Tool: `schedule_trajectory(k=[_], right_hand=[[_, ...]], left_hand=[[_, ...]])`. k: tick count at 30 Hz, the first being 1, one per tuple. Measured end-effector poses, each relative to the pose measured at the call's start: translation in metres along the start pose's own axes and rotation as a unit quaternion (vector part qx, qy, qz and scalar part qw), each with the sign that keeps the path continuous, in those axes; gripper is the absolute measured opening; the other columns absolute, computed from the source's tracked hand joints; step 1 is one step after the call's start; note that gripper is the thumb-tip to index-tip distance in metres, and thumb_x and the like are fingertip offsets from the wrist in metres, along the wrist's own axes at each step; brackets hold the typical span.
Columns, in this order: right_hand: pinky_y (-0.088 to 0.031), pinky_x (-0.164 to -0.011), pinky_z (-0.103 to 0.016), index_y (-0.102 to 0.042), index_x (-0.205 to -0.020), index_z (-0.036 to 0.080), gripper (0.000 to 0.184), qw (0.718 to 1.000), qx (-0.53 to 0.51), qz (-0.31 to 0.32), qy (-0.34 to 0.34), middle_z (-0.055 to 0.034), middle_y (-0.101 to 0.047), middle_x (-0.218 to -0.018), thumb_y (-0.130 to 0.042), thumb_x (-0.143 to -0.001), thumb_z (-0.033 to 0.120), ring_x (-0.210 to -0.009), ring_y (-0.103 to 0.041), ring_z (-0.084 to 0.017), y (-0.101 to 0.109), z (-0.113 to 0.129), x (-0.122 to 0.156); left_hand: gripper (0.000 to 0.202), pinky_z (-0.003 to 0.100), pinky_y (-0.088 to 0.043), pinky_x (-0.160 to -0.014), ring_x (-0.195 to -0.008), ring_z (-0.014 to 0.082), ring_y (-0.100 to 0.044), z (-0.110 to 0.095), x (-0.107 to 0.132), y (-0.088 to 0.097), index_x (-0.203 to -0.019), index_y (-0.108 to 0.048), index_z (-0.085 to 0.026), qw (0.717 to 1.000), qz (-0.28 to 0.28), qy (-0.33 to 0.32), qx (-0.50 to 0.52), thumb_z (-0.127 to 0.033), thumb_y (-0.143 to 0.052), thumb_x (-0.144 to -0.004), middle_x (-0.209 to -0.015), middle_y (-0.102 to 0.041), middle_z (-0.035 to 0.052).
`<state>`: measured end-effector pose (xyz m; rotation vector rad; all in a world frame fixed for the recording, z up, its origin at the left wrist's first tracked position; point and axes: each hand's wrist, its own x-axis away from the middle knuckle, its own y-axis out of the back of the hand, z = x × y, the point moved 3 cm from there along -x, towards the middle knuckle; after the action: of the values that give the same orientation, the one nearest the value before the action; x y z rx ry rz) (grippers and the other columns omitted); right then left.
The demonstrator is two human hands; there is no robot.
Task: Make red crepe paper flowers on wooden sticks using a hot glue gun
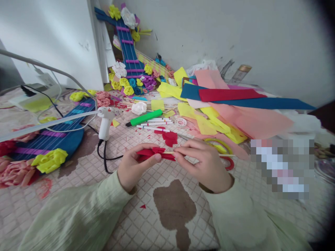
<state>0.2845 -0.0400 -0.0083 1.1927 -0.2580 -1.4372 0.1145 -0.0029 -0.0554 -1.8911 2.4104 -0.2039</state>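
My left hand (136, 167) is closed around a folded red paper piece (154, 153), thumb pressed on top. My right hand (206, 165) pinches the same red paper at its right end, together with a thin wooden stick (222, 154) that runs out to the right under my fingers. Both hands hover just above the patterned floor mat (131, 216). More red paper scraps (169, 136) lie just beyond my hands.
A white glue gun (106, 122) with a black cord stands to the left. A green marker (146, 118) and white pens lie beyond. Coloured paper sheets (235, 104) spread to the right. Blue guitar-shaped crafts (52, 136) with paper flowers sit left and lean on the wall. Scissors (222, 148) lie near my right hand.
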Motion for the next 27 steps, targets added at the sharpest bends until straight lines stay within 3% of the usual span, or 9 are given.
schedule_trajectory(k=[8, 20, 27], right_hand=[[-0.048, -0.063, -0.028, -0.069, -0.075, 0.018, 0.016, 1.0, -0.014, -0.022, -0.01, -0.0038, -0.064, -0.069, -0.054, -0.08, 0.02, -0.066, -0.058, -0.015, 0.002, 0.001, -0.001], [-0.048, -0.066, -0.032, -0.07, -0.078, 0.016, 0.015, 0.999, 0.038, -0.026, 0.015, -0.0056, -0.064, -0.07, -0.056, -0.08, 0.021, -0.071, -0.057, -0.017, -0.003, -0.001, 0.002], [-0.049, -0.067, -0.03, -0.07, -0.081, 0.014, 0.015, 1.0, 0.004, -0.02, 0.02, -0.0057, -0.064, -0.073, -0.058, -0.081, 0.023, -0.071, -0.059, -0.016, -0.004, -0.003, 0.003]], left_hand=[[0.021, 0.023, -0.056, -0.057, -0.053, 0.0116, -0.065, 0.004, 0.0, -0.001, -0.075, -0.067, -0.016, 0.995, 0.002, 0.048, 0.087, -0.023, -0.078, -0.059, -0.065, -0.072, 0.0012], [0.02, 0.022, -0.056, -0.054, -0.051, 0.012, -0.065, 0.001, 0.001, -0.004, -0.076, -0.066, -0.014, 0.998, 0.016, 0.052, 0.019, -0.023, -0.076, -0.061, -0.059, -0.071, 0.001], [0.018, 0.023, -0.055, -0.055, -0.054, 0.0136, -0.065, -0.006, 0.001, -0.004, -0.075, -0.066, -0.017, 0.999, 0.022, -0.006, -0.042, -0.02, -0.075, -0.061, -0.063, -0.071, 0.0009]])
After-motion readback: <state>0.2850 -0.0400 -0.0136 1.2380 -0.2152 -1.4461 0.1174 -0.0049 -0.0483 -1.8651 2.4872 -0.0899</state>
